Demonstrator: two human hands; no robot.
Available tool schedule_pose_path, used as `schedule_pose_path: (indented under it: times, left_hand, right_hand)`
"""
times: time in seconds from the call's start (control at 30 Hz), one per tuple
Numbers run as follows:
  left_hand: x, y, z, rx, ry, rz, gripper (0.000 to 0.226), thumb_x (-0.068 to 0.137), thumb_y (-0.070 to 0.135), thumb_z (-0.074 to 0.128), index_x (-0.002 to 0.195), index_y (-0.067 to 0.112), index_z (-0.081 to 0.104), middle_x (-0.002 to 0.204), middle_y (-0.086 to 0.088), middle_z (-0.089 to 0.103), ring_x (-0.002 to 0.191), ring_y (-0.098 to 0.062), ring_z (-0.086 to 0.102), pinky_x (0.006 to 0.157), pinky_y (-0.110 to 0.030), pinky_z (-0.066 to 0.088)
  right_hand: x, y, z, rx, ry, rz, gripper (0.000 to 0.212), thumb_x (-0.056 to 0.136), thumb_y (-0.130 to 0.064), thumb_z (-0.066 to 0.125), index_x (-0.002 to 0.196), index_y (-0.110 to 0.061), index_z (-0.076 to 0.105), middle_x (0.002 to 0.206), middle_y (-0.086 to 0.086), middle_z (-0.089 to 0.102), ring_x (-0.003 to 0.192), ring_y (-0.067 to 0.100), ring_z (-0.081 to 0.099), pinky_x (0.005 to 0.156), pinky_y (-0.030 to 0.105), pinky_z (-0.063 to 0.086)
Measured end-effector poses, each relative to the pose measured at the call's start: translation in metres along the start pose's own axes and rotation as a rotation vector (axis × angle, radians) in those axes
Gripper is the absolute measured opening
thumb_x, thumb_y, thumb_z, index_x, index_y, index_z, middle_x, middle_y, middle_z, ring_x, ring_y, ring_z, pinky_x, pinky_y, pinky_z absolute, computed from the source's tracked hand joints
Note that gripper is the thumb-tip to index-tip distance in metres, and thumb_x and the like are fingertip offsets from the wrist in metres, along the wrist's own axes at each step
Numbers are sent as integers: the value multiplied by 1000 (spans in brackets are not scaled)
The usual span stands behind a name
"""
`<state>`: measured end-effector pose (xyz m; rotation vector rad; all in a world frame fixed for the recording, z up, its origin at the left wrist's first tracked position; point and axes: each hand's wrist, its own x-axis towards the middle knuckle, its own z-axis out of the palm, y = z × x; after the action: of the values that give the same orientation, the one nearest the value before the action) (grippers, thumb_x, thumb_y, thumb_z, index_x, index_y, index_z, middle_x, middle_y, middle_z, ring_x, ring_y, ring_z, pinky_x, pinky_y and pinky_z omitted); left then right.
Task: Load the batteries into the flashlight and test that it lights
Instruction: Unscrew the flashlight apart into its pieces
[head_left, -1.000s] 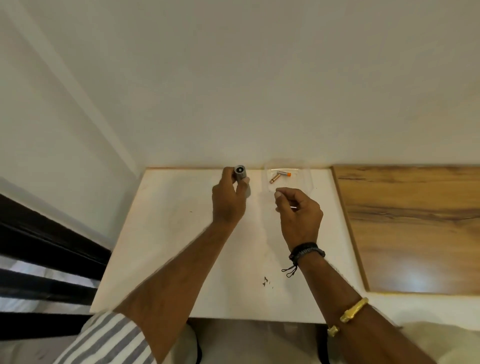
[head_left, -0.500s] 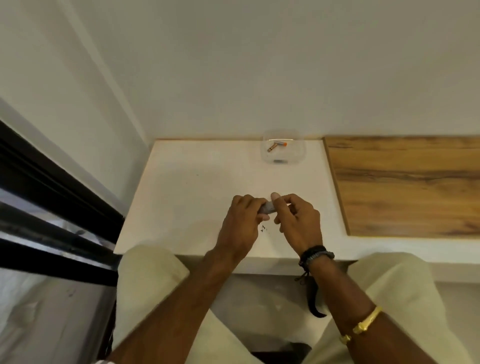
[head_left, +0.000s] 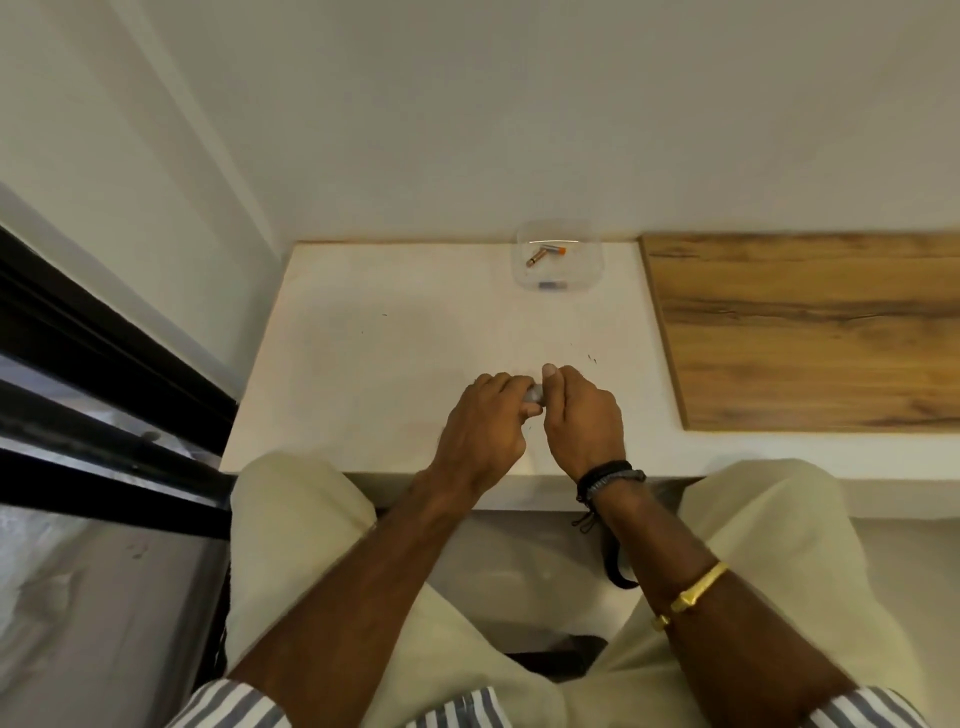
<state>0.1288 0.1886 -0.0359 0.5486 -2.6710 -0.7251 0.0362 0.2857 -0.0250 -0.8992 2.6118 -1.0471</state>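
A small grey flashlight (head_left: 534, 396) is held over the near part of the white table (head_left: 374, 353), mostly hidden by fingers. My left hand (head_left: 485, 428) wraps its body. My right hand (head_left: 582, 415) pinches the end that shows between the two hands. At the back of the table stands a clear plastic container (head_left: 560, 254) with copper and orange batteries (head_left: 543, 254) lying inside.
A wood-grain board (head_left: 810, 332) covers the surface to the right of the white table. The wall rises directly behind the container. A dark window frame (head_left: 104, 364) runs along the left. My knees sit under the table's front edge.
One second ago my left hand gripped the flashlight at the back of the table near the container. It has been brought to the near edge, and both hands now close on it.
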Motion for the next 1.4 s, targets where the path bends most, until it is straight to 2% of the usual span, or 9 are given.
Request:
schedule_pose_path:
  times: [0.3, 0.47, 0.77, 0.93, 1.0, 1.13, 1.23, 1.33, 1.4]
  left_hand:
    - [-1, -14, -4, -112, -51, -71, 26, 101, 22, 54, 117, 6, 67, 105, -12, 72, 92, -28, 61, 82, -40, 50]
    - [-2, -11, -5, -30, -71, -37, 32, 103, 29, 50, 126, 11, 62, 114, -11, 70, 99, -27, 61, 84, -44, 53]
    - [4, -15, 3, -61, -102, -122, 32, 97, 35, 61, 117, 10, 57, 109, -10, 67, 89, -22, 58, 82, -43, 52]
    - [2, -17, 3, -52, -123, -78, 31, 94, 26, 67, 118, 8, 59, 113, -11, 67, 96, -25, 59, 87, -44, 51]
    - [0, -16, 3, -83, -116, -72, 31, 94, 26, 67, 118, 8, 60, 111, -11, 68, 95, -26, 60, 87, -45, 51]
    - [1, -14, 2, -169, -73, -126, 28, 94, 26, 67, 115, 10, 56, 106, -10, 68, 88, -22, 59, 79, -40, 53]
    - [1, -16, 1, -168, -66, -116, 25, 94, 27, 66, 112, 11, 58, 103, -7, 68, 86, -22, 59, 78, -43, 53]
    - [0, -19, 2, -155, -48, -84, 23, 92, 27, 68, 108, 12, 60, 98, -5, 69, 82, -20, 59, 76, -43, 54]
    - [0, -18, 3, -141, -50, -67, 23, 92, 27, 69, 108, 13, 60, 97, -5, 69, 81, -20, 58, 75, -43, 54]
  right_hand:
    - [7, 20, -10, 319, -279, -80, 25, 104, -30, 53, 126, -17, 57, 87, -2, 72, 77, 7, 69, 74, 19, 53]
    - [11, 21, -15, 278, -250, 44, 36, 100, -48, 54, 89, -17, 68, 72, -4, 71, 58, 9, 66, 61, 24, 50]
    - [16, 29, -26, 479, -311, -81, 24, 96, -8, 66, 120, -12, 70, 104, 3, 73, 91, 20, 69, 78, 31, 61]
    - [14, 24, -22, 314, -219, 55, 32, 96, -46, 63, 97, -15, 73, 78, -4, 74, 62, 5, 69, 57, 18, 51]
    - [13, 24, -21, 281, -208, 15, 34, 96, -45, 63, 92, -13, 73, 72, -5, 71, 55, 1, 65, 58, 19, 48]
    - [13, 25, -25, 354, -173, -90, 17, 93, -22, 72, 107, -12, 76, 93, -1, 73, 81, 13, 67, 76, 32, 59]
    - [15, 28, -29, 485, -256, -98, 29, 87, -8, 77, 115, -14, 74, 110, 2, 74, 97, 20, 69, 86, 39, 61]
    - [15, 26, -27, 442, -277, 39, 37, 88, -39, 74, 120, -21, 69, 105, -2, 74, 85, 11, 73, 71, 30, 61]
    - [14, 25, -23, 361, -203, 71, 36, 92, -51, 65, 100, -17, 74, 81, -5, 74, 63, 3, 69, 61, 27, 54]
